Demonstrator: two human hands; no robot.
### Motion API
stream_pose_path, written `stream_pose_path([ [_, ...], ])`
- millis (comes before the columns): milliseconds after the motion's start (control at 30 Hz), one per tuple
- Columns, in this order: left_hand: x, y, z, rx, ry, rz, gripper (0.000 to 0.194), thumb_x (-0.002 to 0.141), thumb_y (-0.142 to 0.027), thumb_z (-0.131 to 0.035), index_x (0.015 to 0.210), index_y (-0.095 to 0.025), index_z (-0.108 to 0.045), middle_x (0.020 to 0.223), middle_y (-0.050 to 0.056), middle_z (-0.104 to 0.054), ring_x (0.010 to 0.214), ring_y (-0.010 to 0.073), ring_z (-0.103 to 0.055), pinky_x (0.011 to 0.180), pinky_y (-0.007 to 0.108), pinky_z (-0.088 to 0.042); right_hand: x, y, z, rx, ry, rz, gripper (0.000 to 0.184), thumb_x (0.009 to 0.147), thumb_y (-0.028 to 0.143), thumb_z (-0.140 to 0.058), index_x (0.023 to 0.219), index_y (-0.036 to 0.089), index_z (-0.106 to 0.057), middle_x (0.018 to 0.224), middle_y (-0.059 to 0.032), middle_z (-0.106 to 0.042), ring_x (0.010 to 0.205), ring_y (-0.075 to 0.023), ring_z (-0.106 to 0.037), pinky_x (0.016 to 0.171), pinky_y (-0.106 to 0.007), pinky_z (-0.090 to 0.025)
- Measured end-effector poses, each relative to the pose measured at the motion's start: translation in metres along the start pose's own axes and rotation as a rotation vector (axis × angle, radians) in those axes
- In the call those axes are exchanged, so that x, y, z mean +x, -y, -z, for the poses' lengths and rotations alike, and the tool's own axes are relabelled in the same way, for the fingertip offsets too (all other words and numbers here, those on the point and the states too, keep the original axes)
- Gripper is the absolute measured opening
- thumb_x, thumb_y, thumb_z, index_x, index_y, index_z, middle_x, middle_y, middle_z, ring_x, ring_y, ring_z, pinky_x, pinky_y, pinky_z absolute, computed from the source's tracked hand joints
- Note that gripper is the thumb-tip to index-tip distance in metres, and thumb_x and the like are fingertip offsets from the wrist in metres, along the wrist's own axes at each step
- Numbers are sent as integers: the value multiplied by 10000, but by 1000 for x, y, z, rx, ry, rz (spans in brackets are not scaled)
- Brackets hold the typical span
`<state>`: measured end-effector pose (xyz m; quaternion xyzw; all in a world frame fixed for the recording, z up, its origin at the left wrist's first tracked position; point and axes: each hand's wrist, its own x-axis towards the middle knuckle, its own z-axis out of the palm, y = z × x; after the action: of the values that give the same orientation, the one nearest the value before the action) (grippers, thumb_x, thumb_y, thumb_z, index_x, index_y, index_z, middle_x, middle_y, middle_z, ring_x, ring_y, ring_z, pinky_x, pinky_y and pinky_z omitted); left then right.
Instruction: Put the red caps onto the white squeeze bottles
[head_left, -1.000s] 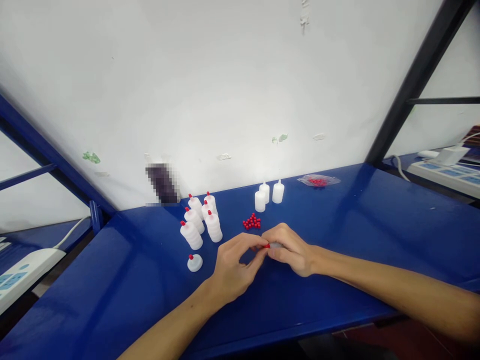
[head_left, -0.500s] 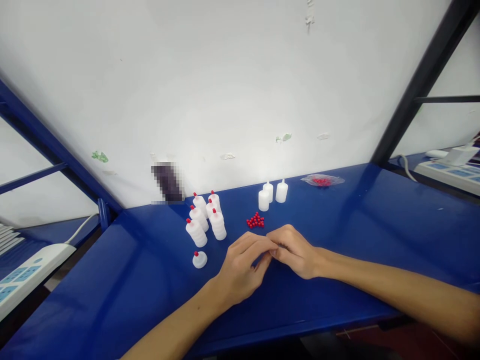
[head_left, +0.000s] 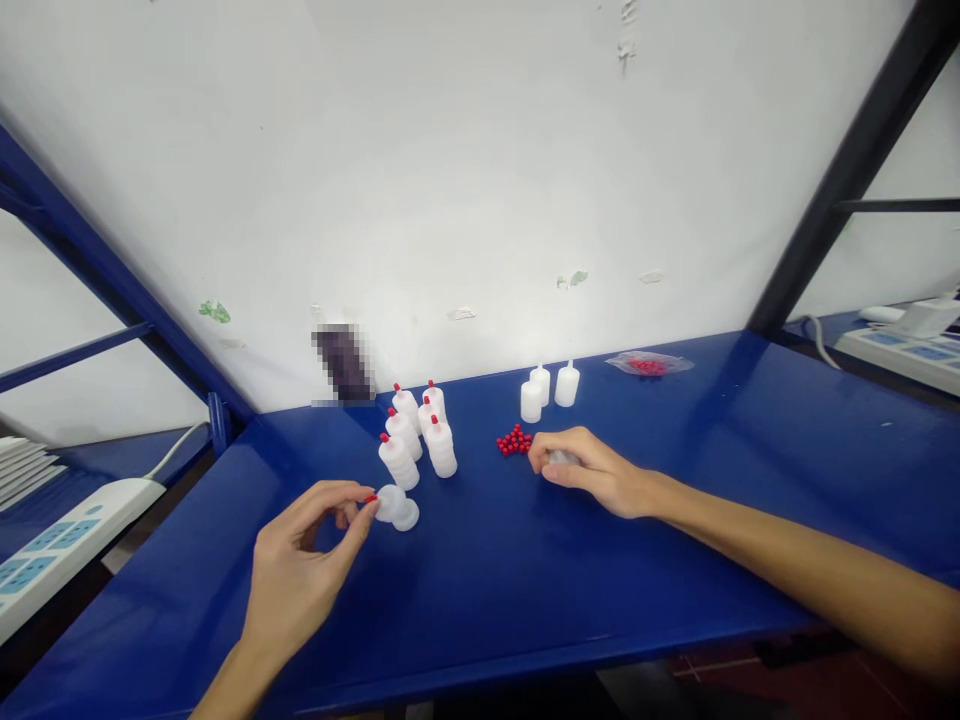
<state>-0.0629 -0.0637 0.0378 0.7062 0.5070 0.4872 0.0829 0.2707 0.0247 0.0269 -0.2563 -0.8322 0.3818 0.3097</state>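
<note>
With the left hand (head_left: 304,555), pinching a red tip (head_left: 370,498) narrowly between thumb and forefinger, and holding by it a white piece (head_left: 387,504), tilted sideways. Overlapping a second white piece (head_left: 406,515) in view; cannot tell if touching or just above. With the right hand (head_left: 592,470), curling around a pale piece (head_left: 564,457), mostly hidden, close by the loose red caps (head_left: 514,441); cannot tell if touching any. Just beyond the left-hand pieces, red-tipped white stacks (head_left: 442,450); farther back on the blue surface (head_left: 540,580), plain white stacks (head_left: 531,403) and a clear bag (head_left: 676,364) of red bits near the wall (head_left: 480,180). To do this placing well, probably best to keep the pinch light, turn the piece level and lower gently, without knocking the neighbour or the nearby stacks. With the right, better to work from the edge of the pile, so as not to scatter any caps. Compared with half a second ago: no longer fingertip to fingertip, now far over to the left with one, nearer the caps with the other.
</note>
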Motion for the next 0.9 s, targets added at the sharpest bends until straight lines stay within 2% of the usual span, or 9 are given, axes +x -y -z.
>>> stream_pose_path([
  [167,0,13,-6,158,92,-11,134,880,-307,-653,938,-203,-713,833,14,-660,650,118,-552,583,234,-466,-1,-11,-8,-141,-178,45,298,931,367,-489,701,178,-503,605,32,-457,535,-102,-361,540,-260,-278],
  [267,7,10,-10,231,158,-43,163,898,-311,-617,992,-213,-707,849,17,-650,641,118,-540,540,221,-454,2,-14,-7,-171,-168,-55,218,956,362,-448,831,194,-508,613,45,-465,535,-110,-379,540,-259,-288],
  [333,8,5,-11,280,113,-112,168,893,-285,-618,1028,-218,-693,842,12,-631,621,113,-525,572,232,-468,5,-14,0,-128,-189,-125,164,967,366,-429,898,218,-422,628,59,-473,550,-118,-406,556,-260,-312],
  [433,4,-9,-22,285,2,-266,140,881,-194,-616,1007,-206,-676,840,15,-618,611,108,-524,611,240,-475,9,-16,13,-62,-264,-217,224,974,353,-397,833,245,-261,628,71,-460,586,-131,-437,604,-276,-349],
  [467,3,-14,-29,259,29,-311,145,884,-165,-602,1007,-202,-668,850,21,-623,626,111,-542,609,233,-476,10,-17,17,-51,-277,-249,232,977,337,-371,816,248,-230,629,70,-456,591,-134,-436,614,-282,-354],
  [533,2,-24,-51,201,226,-367,203,905,-146,-559,1081,-203,-642,898,36,-642,691,124,-599,630,224,-494,10,-20,22,-54,-259,-275,183,972,279,-317,817,247,-226,655,56,-469,611,-142,-436,632,-294,-363],
  [633,13,-34,-91,250,497,-310,249,946,-183,-499,1171,-196,-605,995,66,-646,744,158,-638,667,266,-521,8,-26,23,-133,-177,-186,83,923,168,-296,879,237,-294,756,24,-523,675,-154,-452,690,-313,-382],
  [767,43,-37,-131,439,582,-210,222,962,-198,-484,1155,-147,-581,1001,98,-638,846,232,-660,745,349,-531,6,-32,18,-215,-107,-101,147,890,121,-343,989,207,-409,907,-25,-595,785,-164,-517,768,-327,-403],
  [900,57,-38,-145,587,629,-128,174,967,-202,-479,1102,-144,-571,996,106,-638,843,248,-663,723,350,-520,8,-38,14,-138,-163,-134,157,855,158,-464,989,178,-544,996,-55,-630,900,-182,-575,832,-328,-427],
])
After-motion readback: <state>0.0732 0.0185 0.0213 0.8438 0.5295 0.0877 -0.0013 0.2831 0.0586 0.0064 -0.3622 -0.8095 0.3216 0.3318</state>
